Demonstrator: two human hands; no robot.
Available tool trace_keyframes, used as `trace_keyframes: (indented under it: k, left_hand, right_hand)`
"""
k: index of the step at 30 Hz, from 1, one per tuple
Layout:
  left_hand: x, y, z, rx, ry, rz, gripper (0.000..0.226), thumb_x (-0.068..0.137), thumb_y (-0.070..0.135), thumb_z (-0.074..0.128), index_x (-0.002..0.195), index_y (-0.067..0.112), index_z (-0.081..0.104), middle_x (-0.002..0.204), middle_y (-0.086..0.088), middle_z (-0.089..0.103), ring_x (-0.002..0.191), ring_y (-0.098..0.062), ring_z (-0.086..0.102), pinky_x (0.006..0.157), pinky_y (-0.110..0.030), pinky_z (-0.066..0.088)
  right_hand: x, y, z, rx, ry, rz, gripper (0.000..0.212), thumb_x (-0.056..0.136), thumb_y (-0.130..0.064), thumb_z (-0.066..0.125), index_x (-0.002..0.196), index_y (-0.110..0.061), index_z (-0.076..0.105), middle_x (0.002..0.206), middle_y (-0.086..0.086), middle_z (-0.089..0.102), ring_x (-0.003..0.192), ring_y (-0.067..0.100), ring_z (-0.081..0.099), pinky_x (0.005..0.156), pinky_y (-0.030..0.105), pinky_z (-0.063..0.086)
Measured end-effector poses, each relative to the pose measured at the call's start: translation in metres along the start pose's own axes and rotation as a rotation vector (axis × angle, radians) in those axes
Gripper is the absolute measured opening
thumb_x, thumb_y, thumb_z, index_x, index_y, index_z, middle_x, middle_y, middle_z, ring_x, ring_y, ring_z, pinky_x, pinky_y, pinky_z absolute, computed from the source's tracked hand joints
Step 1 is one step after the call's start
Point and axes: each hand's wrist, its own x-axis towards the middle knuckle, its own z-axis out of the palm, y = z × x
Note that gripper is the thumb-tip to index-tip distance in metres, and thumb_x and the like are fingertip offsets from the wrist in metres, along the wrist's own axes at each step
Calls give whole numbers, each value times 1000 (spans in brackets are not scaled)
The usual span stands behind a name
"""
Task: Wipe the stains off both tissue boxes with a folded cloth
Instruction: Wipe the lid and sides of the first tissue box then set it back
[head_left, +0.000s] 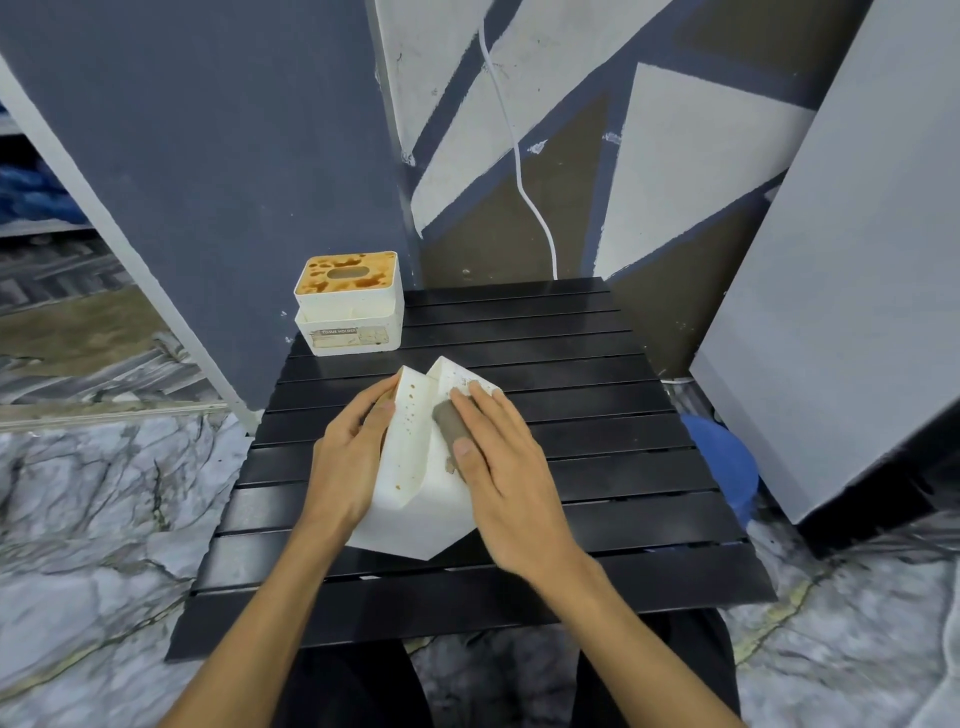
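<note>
White plastic, tipped on edge, is what we have in hand: the near tissue box (415, 467) sits on the black slatted counter (597, 415), its long axis running away from us toward the stained tissue box (349, 304) at the counter's far left corner. Our left hand (348, 457) clasps the near box's left side, fingers (382, 402) curled over its far top edge. Our right hand (504, 467) lies flat on the right face, fingers pressing the grey folded cloth (451, 423) against it, so the cloth sits directly under the fingertips, touching the box. Brown specks dot the narrow middle face just left of the cloth; that face looks unwiped, though we cannot be sure. We judge the right hand nearer those specks. The far box's lid carries heavy orange-brown stains, so 1 of 2 boxes remains untouched.
</note>
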Motion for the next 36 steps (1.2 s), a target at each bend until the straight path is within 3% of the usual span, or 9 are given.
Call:
trace_keyframes:
  k: [5,9,12,15,21,26,29,36]
  left_hand:
    - [-1,-1,1,8,4,11,27,102,35,52,118,49,69,117,29,69,112,3,62,98,-28,48]
    - [0,0,2,27,-14,3,29,103,32,51,120,48,69,116,28,70,112,0,64,101,-31,49]
    - [1,0,1,30,-4,-1,27,102,35,53,117,49,69,116,27,69,112,-1,63,102,-33,49]
    - [1,-2,1,28,2,-5,25,101,37,53,116,49,70,117,26,69,112,-2,63,101,-33,49]
    - [0,1,2,47,-24,4,30,102,32,51,120,48,69,115,26,70,110,-2,64,94,-28,49]
    - [-1,3,3,37,-11,-4,28,102,33,52,117,49,70,111,28,70,104,2,64,83,-21,47]
    - [-2,1,3,29,-10,-3,28,102,34,52,117,48,70,113,28,70,107,2,64,88,-24,48]
    - [-1,0,1,37,-15,8,29,103,34,51,122,47,68,118,24,70,109,0,64,90,-25,49]
  right_hand:
    - [-29,-8,4,-41,53,-70,42,105,-34,26,147,-36,30,154,-28,15,147,-2,4,120,23,8]
    - [-13,-12,5,-96,-14,-78,49,103,-41,20,150,-30,30,160,-12,20,148,2,5,118,26,11]
    - [0,-2,1,-7,1,1,51,102,-44,21,150,-29,30,159,-14,20,147,-1,5,120,27,11]
    - [-13,3,2,18,21,50,50,102,-43,22,150,-30,29,158,-18,18,146,-3,2,120,25,9]
    - [-9,-10,4,-92,3,-86,49,103,-39,24,149,-26,34,159,-9,25,148,4,9,118,25,12]
    - [13,4,0,18,-1,29,47,104,-37,28,149,-27,33,159,-13,21,148,3,5,119,25,9]
    - [-4,4,2,59,19,67,50,102,-39,27,150,-26,31,157,-19,17,146,-3,0,118,20,5]
    - [2,-6,4,-82,-23,-40,54,101,-41,22,152,-24,27,161,-8,19,148,5,4,117,23,6]
